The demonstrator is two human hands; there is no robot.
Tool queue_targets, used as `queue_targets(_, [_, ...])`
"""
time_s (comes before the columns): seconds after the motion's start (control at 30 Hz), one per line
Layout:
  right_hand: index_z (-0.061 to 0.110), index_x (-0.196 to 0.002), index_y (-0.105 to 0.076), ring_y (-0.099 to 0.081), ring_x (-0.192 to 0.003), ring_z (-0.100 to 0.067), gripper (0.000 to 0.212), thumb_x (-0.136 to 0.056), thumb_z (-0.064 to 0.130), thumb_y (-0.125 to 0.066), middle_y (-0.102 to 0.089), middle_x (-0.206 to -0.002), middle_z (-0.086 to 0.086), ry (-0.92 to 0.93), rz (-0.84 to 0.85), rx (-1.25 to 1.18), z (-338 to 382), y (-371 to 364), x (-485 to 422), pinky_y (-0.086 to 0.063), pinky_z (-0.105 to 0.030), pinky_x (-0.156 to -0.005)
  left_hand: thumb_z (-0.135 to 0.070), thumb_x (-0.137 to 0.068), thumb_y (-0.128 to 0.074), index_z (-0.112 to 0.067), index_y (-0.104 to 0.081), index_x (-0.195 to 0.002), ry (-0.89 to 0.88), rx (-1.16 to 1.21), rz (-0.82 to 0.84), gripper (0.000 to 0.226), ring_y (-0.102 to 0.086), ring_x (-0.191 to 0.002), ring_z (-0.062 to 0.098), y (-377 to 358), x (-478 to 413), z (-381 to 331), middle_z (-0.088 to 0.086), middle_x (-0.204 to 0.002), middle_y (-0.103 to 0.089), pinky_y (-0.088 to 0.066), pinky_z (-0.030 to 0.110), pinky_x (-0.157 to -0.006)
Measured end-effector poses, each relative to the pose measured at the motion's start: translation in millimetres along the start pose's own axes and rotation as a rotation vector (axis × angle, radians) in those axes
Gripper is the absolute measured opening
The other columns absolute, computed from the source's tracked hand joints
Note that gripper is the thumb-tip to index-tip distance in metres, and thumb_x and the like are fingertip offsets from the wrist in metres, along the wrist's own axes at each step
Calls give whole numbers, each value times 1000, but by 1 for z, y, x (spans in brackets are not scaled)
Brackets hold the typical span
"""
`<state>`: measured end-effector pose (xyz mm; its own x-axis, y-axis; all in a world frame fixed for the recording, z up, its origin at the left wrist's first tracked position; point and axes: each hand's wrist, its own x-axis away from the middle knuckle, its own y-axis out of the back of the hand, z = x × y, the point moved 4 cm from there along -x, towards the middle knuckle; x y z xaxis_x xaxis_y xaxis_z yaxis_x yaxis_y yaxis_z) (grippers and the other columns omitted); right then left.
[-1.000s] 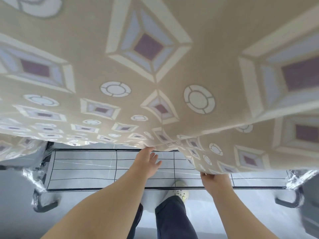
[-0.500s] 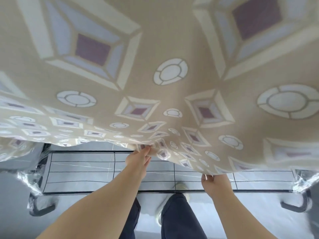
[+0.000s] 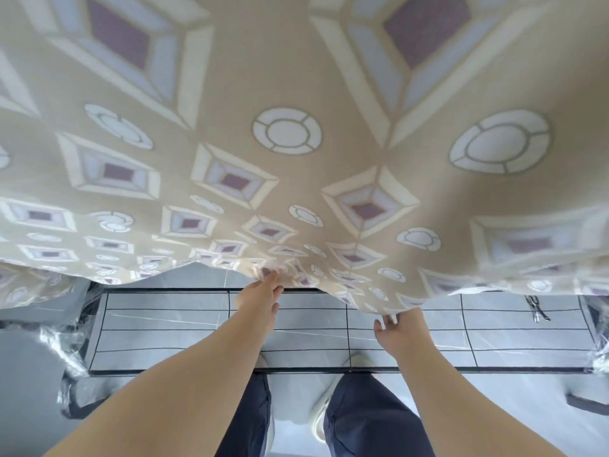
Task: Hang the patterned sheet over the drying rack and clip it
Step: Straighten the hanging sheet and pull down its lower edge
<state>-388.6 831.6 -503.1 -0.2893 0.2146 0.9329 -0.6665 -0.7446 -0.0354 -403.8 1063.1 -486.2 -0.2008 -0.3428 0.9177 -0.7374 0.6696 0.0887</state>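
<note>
The patterned sheet [image 3: 296, 159] has billowed closer overhead, its hem above the drying rack [image 3: 329, 369], not yet draped. The left hand [image 3: 260, 296] now pinches the hem; the right hand [image 3: 400, 334] holds it too. Risk: either grip slipping, or an uneven throw, drops fabric to the floor [image 3: 527, 423].

Head-worn view, steeply downward, close to sheet [image 3: 296, 77]

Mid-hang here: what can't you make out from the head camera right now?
1. Drying rack, head view: its far part is hidden behind the patterned sheet.
2. Left hand: its fingertips blur into the sheet's hem, so its grip is unclear.
3. The sheet's top and sides: cut off by the frame edges.
4. Small metallic thing at the rack's right end: too small to tell whether it is a clip.
</note>
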Motion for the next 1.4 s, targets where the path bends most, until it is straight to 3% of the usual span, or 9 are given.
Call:
queue_targets(0.13, [27,-130,-47,-44,-124,-26,39,-93,39,-44,-46,-129,1,-62,7,-81,2,13,36,-32,-36,-102,-31,-81,-71,-9,-49,-125,89,-118,40,54,-52,-116,20,-4,30,6,5,-112,-53,-43,35,-97])
queue_targets(0.23, [23,-138,-40,-41,-129,-30,51,-93,47,-45,-42,-140,-3,-69,-32,-119,9,35,71,-33,-38,-104,-20,-89,-63,-4,-54,-105,117,-183,166,24,-51,-122,22,-13,73,12,7,-110,-54,-41,33,-95])
queue_targets(0.5, [15,-126,-50,-52,-102,-23,38,-95,38,-48,-55,-117,-3,-67,-41,-250,55,68,145,-41,-33,-90,-12,-95,-49,-8,-54,-106,68,-414,291,12,-59,-94,19,-55,173,33,6,-101,-61,-41,29,-88])
queue_targets(0.67, [15,-107,-51,-54,-78,-17,22,-94,33,-50,-57,-89,0,-95,-45,-300,83,101,128,-40,-32,-79,-13,-95,-50,-8,-54,-103,71,-500,331,10,-55,-102,22,-88,198,66,5,-93,-61,-40,32,-92])
queue_targets(0.8, [15,-95,-55,-54,-75,-17,16,-93,30,-52,-58,-92,-1,-148,-57,-310,103,135,109,-43,-30,-69,-12,-96,-49,-9,-55,-93,98,-591,252,7,-54,-108,23,-112,196,87,9,-111,-57,-38,34,-98])
queue_targets(0.93, [15,-100,-55,-54,-73,-17,17,-93,31,-52,-59,-94,-2,-161,-77,-302,120,163,80,-43,-27,-60,-12,-96,-48,-10,-50,-99,163,-614,172,3,-56,-100,26,-137,181,104,11,-100,-57,-39,36,-94])
queue_targets(1.03, [15,-88,-56,-53,-71,-17,16,-93,30,-53,-59,-94,-3,-198,-80,-293,119,168,56,-43,-27,-59,-11,-94,-52,-9,-49,-85,245,-568,86,10,-53,-77,25,-148,163,118,12,-93,-49,-40,36,-88])
queue_targets(1.27, [13,-93,-57,-54,-77,-18,13,-93,26,-54,-59,-90,-3,-312,-20,-261,77,136,2,-45,-27,-61,-9,-97,-42,-14,-35,-138,253,-73,-44,42,-46,-127,25,-141,94,127,8,-136,-38,-39,35,-90])
queue_targets(1.4, [10,-100,-55,-54,-77,-18,17,-93,26,-53,-60,-95,-2,-369,34,-211,52,103,-28,-43,-28,-59,-10,-94,-48,-13,-53,-94,159,41,55,6,-54,-109,20,-138,56,126,-4,-111,-52,-42,33,-88])
